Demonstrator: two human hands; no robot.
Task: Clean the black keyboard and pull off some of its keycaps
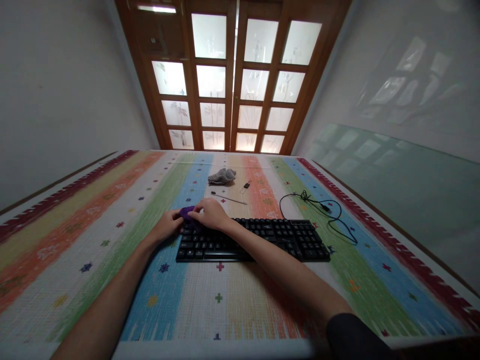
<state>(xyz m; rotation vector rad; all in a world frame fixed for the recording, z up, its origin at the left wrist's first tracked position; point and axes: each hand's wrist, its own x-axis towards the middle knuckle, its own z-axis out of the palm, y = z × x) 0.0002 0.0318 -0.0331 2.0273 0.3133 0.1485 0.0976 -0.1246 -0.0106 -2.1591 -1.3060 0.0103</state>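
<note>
A black keyboard [255,240] lies flat across the table, its long side towards me. At its far left corner is a soft purple lump [187,212], either gel or cloth; I cannot tell which. My right hand [212,214] reaches across the keyboard and closes its fingers on the lump from the right. My left hand [167,226] is beside the keyboard's left edge, fingertips closed on the lump's left side. Part of the lump and some keys are hidden by my right hand and forearm.
Beyond the keyboard lie a crumpled grey cloth [222,176], a thin rod with a dark tip [229,198] and a small black item with wire loops [246,185]. The keyboard's black cable [337,214] is coiled at the right. A striped tablecloth [204,305] covers the table.
</note>
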